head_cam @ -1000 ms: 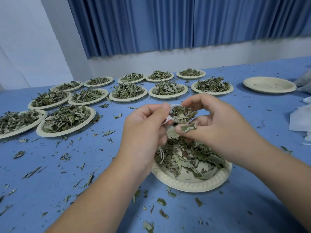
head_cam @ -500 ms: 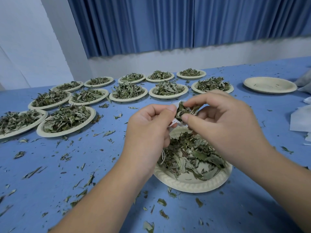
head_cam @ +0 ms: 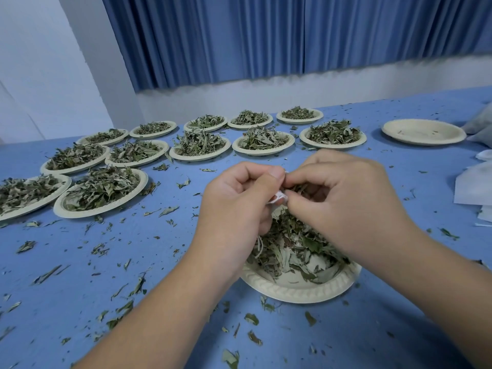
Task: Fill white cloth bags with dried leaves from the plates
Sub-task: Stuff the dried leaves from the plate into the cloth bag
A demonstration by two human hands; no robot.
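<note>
Both forearms reach in from the near edge over a plate (head_cam: 300,291) of dried leaves (head_cam: 292,251) that sits right under the fingers. The left hand (head_cam: 237,203) is curled, thumb and forefinger pinching a small white bag (head_cam: 279,200); the right hand (head_cam: 346,198), knuckles up, pinches the same bag from the other side, fingertips meeting the left thumb. A string (head_cam: 259,243) dangles below the left fingers. Beyond the fingers, heaped plates (head_cam: 199,157) stand in rows on the blue table (head_cam: 133,262)

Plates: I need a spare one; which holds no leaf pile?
The plate at the far right, set apart from the two rows: almost bare, while every other one is heaped.
</note>
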